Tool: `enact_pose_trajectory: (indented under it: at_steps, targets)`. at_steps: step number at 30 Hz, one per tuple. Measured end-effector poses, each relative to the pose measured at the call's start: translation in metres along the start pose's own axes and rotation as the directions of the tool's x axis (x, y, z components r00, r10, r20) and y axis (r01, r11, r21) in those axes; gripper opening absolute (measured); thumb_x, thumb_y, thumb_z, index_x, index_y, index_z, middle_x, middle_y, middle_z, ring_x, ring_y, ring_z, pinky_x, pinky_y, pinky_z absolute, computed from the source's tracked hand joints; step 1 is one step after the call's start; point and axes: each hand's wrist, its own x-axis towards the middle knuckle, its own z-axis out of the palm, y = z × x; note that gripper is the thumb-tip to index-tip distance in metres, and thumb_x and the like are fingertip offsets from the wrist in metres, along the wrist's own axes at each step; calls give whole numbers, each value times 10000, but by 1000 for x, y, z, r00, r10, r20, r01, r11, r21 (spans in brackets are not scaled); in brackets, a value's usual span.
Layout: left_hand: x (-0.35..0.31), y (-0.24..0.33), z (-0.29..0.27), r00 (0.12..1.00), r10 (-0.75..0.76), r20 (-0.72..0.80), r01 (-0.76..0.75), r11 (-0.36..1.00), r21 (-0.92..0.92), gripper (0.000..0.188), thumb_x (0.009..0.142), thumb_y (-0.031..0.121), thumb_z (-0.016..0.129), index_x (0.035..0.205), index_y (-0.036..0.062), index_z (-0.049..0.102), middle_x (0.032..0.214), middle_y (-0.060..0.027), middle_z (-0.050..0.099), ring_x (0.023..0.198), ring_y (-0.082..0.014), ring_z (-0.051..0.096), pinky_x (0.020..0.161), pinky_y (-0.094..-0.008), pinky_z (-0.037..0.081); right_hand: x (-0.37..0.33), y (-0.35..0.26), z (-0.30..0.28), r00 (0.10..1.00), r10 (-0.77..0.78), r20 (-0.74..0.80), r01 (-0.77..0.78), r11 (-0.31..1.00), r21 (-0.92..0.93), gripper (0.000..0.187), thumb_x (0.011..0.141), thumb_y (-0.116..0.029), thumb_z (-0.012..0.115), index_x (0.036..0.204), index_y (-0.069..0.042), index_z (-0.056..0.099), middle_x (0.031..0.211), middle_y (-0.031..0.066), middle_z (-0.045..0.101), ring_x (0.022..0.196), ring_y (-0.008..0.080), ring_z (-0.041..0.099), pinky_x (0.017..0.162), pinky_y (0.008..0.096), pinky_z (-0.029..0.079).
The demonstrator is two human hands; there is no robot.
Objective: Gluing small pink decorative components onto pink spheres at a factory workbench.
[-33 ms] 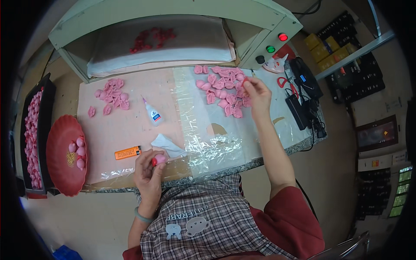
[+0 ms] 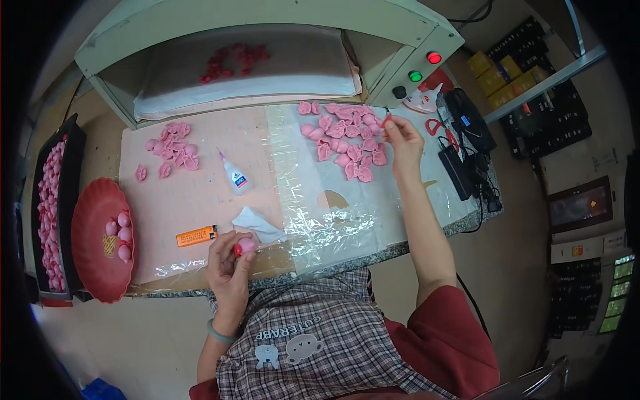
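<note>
Close to the table's front edge, my left hand (image 2: 230, 270) pinches a small pink bud-shaped piece (image 2: 247, 246) with a red end. My right hand (image 2: 405, 143) is at the right side of a pile of pink cupped petals (image 2: 352, 137). Between its thumb and fingers is a thin red petal-like piece (image 2: 386, 121). A smaller cluster of pink petals (image 2: 177, 148) lies at the left on the pale sheet. Between the two groups lies a white glue bottle (image 2: 235, 175) with a thin nozzle. An orange lighter (image 2: 197, 236) and a folded white cloth (image 2: 259, 224) are near my left hand.
A red scalloped dish (image 2: 100, 270) holding several pink balls stands at the left, beside a black tray (image 2: 65, 143) of pink pieces. A pale green heater box (image 2: 267, 15) with red pieces inside spans the back. Red-handled scissors (image 2: 435, 127) and a black adapter (image 2: 455, 172) lie right.
My right hand has shifted slightly to the right, away from the petal pile, with the red piece showing more between its fingers. My left hand stays put.
</note>
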Motion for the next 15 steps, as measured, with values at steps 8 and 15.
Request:
enact_pose_trajectory:
  at_steps: [8, 15]
  targets:
    - [3, 3, 0, 997, -24, 69, 16, 993, 116, 349, 886, -54, 642, 1227, -62, 566, 1180, -142, 637, 1086, -187, 609, 964, -285, 475, 142, 45, -106, 891, 66, -449, -124, 987, -101, 167, 886, 29, 654, 1053, 28, 659, 860, 104, 684, 696, 173, 670, 617, 251, 575]
    - [1, 3, -2, 999, 42, 24, -46, 974, 222, 329, 804, -17, 729, 1127, -6, 668, 1074, -120, 689, 982, -167, 640, 857, -267, 501, 155, 36, -100, 864, 43, -502, -292, 855, -430, 229, 889, 97, 585, 1110, 80, 642, 932, 137, 685, 787, 221, 706, 673, 268, 609]
